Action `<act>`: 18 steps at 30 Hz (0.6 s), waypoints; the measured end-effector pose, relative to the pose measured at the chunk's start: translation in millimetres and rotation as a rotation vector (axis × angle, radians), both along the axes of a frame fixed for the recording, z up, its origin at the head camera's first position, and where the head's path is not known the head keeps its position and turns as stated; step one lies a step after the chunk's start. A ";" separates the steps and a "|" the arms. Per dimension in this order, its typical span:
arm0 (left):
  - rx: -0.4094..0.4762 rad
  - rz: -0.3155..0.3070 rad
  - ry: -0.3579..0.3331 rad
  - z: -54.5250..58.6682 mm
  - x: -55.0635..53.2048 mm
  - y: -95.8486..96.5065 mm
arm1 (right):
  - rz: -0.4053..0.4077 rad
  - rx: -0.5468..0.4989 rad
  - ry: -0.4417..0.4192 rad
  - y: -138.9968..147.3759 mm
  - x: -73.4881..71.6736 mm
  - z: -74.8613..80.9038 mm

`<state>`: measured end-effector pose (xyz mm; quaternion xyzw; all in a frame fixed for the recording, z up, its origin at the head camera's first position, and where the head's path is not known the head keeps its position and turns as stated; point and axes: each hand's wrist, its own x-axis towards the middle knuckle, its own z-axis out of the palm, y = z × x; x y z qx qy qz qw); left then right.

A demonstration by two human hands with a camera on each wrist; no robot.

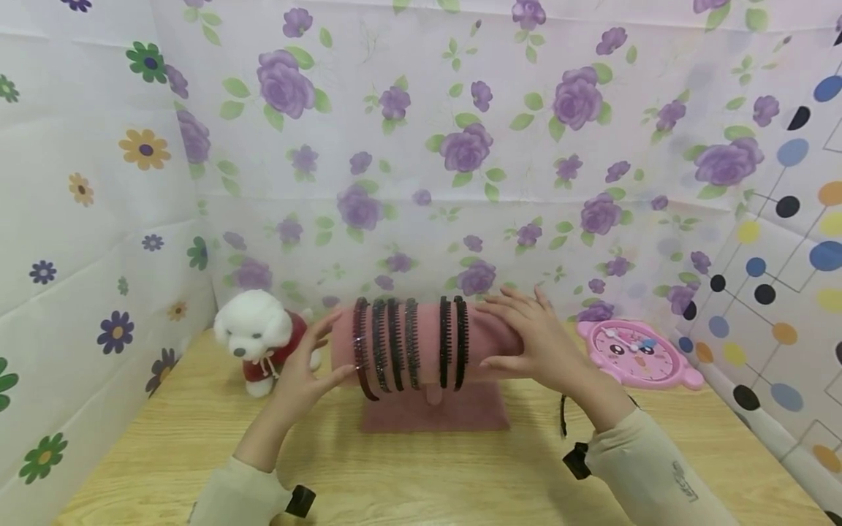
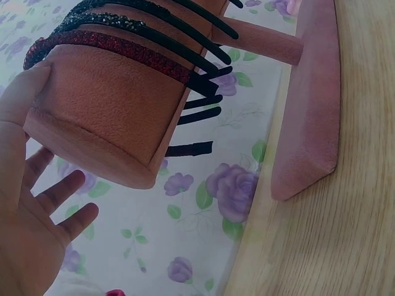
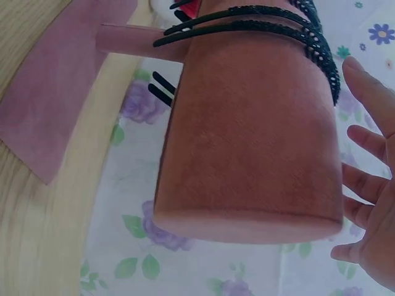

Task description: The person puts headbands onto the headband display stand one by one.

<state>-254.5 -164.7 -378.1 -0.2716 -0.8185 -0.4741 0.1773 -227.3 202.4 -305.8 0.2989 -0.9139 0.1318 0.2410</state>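
Note:
A pink velvety headband stand [image 1: 430, 415] has a horizontal roll [image 2: 111, 105] raised on a short post. Several dark, toothed headbands hang around the roll, among them a glittery dark red headband [image 2: 111, 52] near its left end and two black headbands [image 3: 247, 24] toward the right. My left hand [image 1: 304, 376] is at the roll's left end, its thumb touching the surface beside the red band and its other fingers spread. At the right end, my right hand [image 1: 536, 340] has its fingers extended along the roll's side, nothing pinched between them.
A white plush dog [image 1: 253, 329] in red clothing sits behind my left hand. To the right lies a pink toy clock [image 1: 634, 354]. A thin black band [image 1: 563, 416] shows on the wooden table [image 1: 408, 482] by my right forearm. Flowered cloth [image 1: 421, 146] hangs behind.

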 end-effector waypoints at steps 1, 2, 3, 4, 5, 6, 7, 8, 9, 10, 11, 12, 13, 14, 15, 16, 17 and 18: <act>0.000 -0.001 -0.003 0.2 0.2 -0.1 | -0.006 -0.008 0.002 1.2 1.1 0.1; 0.000 0.000 -0.005 0.1 0.0 -0.3 | -0.010 -0.020 0.003 2.3 2.3 0.6; -0.002 0.002 -0.010 0.0 0.0 -0.6 | -0.017 -0.030 0.001 3.8 3.5 0.8; -0.002 0.003 -0.014 0.0 0.0 -0.8 | -0.021 -0.041 -0.006 5.2 4.8 1.5; -0.002 0.004 -0.017 -0.1 0.0 -1.0 | -0.024 -0.053 -0.015 6.8 6.2 2.2; 0.000 0.004 -0.019 -0.2 -0.1 -1.2 | -0.023 -0.066 -0.025 8.6 7.5 2.5; -0.001 0.005 -0.019 -0.4 -0.2 -1.4 | -0.021 -0.076 -0.033 10.6 8.7 3.1; -0.001 0.006 -0.019 -0.6 -0.1 -1.6 | -0.018 -0.087 -0.040 12.9 10.1 3.3; -0.001 0.005 -0.019 -0.8 -0.2 -1.7 | -0.017 -0.093 -0.041 15.6 11.4 3.3; -0.002 0.005 -0.019 -0.9 -0.1 -1.7 | -0.015 -0.101 -0.042 18.4 12.9 3.1; -0.003 0.004 -0.018 -0.9 0.1 -1.8 | -0.013 -0.108 -0.038 21.5 14.2 2.6; -0.005 0.004 -0.018 -0.9 0.2 -1.8 | -0.013 -0.113 -0.031 24.6 15.6 2.3; -0.006 0.004 -0.020 -0.8 0.5 -1.8 | -0.014 -0.118 -0.026 27.7 17.0 2.0; -0.006 0.005 -0.022 -0.4 0.9 -1.6 | -0.014 -0.124 -0.024 30.9 18.4 1.3; -0.008 0.006 -0.024 -0.1 1.3 -1.4 | -0.017 -0.129 -0.021 34.0 19.6 0.8; -0.009 0.007 -0.025 0.4 1.6 -1.1 | -0.021 -0.136 -0.020 37.0 21.0 0.6; -0.011 0.006 -0.023 0.9 1.6 -0.7 | -0.027 -0.142 -0.020 40.0 22.3 0.3; -0.012 0.007 -0.022 1.5 1.6 -0.4 | -0.035 -0.149 -0.023 42.9 23.5 0.1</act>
